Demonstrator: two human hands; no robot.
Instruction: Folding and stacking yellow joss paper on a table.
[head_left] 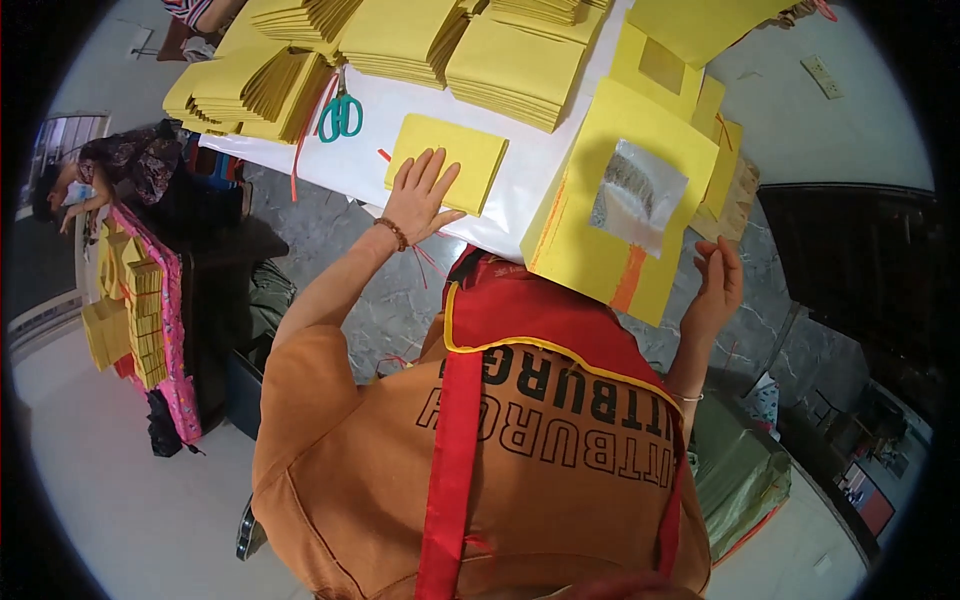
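Note:
My left hand (425,195) lies flat with its fingers spread on a thin yellow folded-paper piece (470,150), near the front edge of the white-covered table. To its right, a large yellow paper sheet (650,130) with a silver foil patch (635,195) and an orange strip (629,277) slopes over the table edge. My right hand (715,285) is raised just beyond that sheet's right edge. Its fingers are curled in toward the thumb; anything between them is too small to make out. Green-handled scissors (341,117) rest left of the folded piece.
Several stacks of folded yellow paper (515,75) fill the far side of the white table (350,165). Red ribbons (297,165) hang over its front edge. At the left, another person (130,160) is beside a pink-covered surface (165,300) holding more yellow stacks. A dark panel (850,240) stands at the right.

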